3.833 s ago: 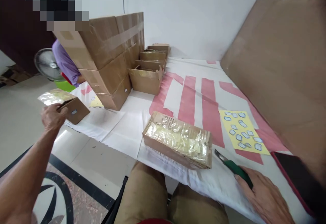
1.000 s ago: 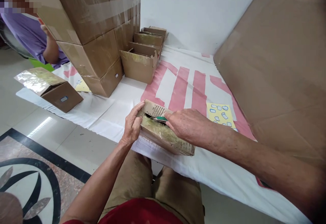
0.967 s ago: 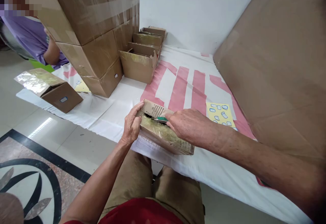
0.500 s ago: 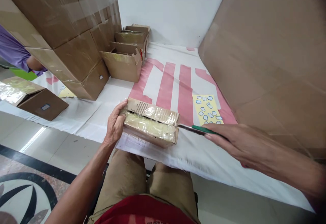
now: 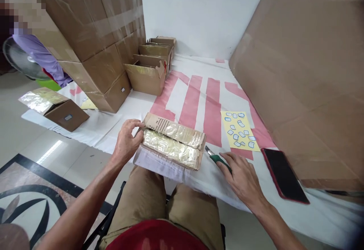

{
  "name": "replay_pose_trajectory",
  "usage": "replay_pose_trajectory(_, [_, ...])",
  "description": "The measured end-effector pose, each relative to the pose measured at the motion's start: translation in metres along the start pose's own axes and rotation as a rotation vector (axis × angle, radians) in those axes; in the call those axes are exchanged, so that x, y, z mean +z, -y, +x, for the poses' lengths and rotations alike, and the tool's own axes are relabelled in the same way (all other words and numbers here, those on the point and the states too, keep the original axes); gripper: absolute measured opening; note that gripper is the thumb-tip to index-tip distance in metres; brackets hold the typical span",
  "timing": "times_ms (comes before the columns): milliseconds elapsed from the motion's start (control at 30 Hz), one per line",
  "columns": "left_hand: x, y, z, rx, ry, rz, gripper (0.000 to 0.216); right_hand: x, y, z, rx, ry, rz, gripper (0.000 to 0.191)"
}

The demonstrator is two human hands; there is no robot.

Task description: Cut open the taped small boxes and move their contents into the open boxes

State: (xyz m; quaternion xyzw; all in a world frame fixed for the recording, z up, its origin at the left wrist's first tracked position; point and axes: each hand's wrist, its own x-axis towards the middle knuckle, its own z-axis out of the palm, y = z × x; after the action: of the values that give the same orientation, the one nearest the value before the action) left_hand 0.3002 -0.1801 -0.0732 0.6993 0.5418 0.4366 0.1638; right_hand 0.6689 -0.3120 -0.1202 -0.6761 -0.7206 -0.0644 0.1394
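Observation:
A small cardboard box [image 5: 170,151] with shiny clear tape lies in front of me, its two top flaps parted by a narrow gap. My left hand [image 5: 127,140] is at the box's left end, thumb and fingers pinching the edge by the flaps. To the right of the box, low over the cloth, my right hand [image 5: 241,172] holds a green-handled utility knife [image 5: 218,159]. Its blade points toward the box's right end and is apart from it.
A yellow sheet of small labels [image 5: 237,128] and a red-edged phone [image 5: 284,176] lie to the right. Stacked cartons [image 5: 96,53] and open boxes [image 5: 145,77] stand at left. Another taped box [image 5: 68,115] sits farther left, near a person's purple sleeve [image 5: 42,53]. A large cardboard panel [image 5: 307,83] rises at right.
The knife has come away from the box's right end, and my right hand has lowered toward the cloth. My left hand stays at the box's left end. The view has shifted, bringing the phone into sight.

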Motion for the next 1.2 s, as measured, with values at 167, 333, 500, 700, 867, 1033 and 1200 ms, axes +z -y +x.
replay_pose_trajectory(167, [0.005, -0.002, -0.003, -0.022, -0.041, 0.08, 0.022, -0.052, 0.053, 0.062, -0.231, -0.139, 0.288, 0.031])
replay_pose_trajectory(333, [0.005, -0.005, -0.002, -0.033, 0.003, 0.108, 0.019, -0.065, 0.088, 0.131, -0.384, 0.227, 0.119, 0.021])
replay_pose_trajectory(500, [0.013, -0.004, -0.006, 0.024, -0.07, 0.06, 0.017, -0.073, 0.094, 0.153, -0.495, 0.358, -0.164, 0.023])
replay_pose_trajectory(700, [0.03, 0.0, -0.012, 0.119, -0.243, 0.034, 0.016, -0.076, 0.121, 0.148, -0.483, 0.399, -0.389, 0.02])
replay_pose_trajectory(867, [0.032, -0.001, -0.019, 0.096, -0.338, -0.203, 0.011, -0.077, 0.117, 0.148, -0.307, 0.388, -0.318, 0.03])
replay_pose_trajectory(1033, [0.022, 0.005, -0.025, -0.063, -0.207, -0.66, 0.011, -0.094, 0.093, 0.17, -0.147, 0.461, 0.002, 0.034])
replay_pose_trajectory(1200, [0.016, 0.014, -0.024, -0.136, -0.196, -0.805, 0.02, -0.092, 0.095, 0.188, -0.129, 0.492, 0.084, 0.039])
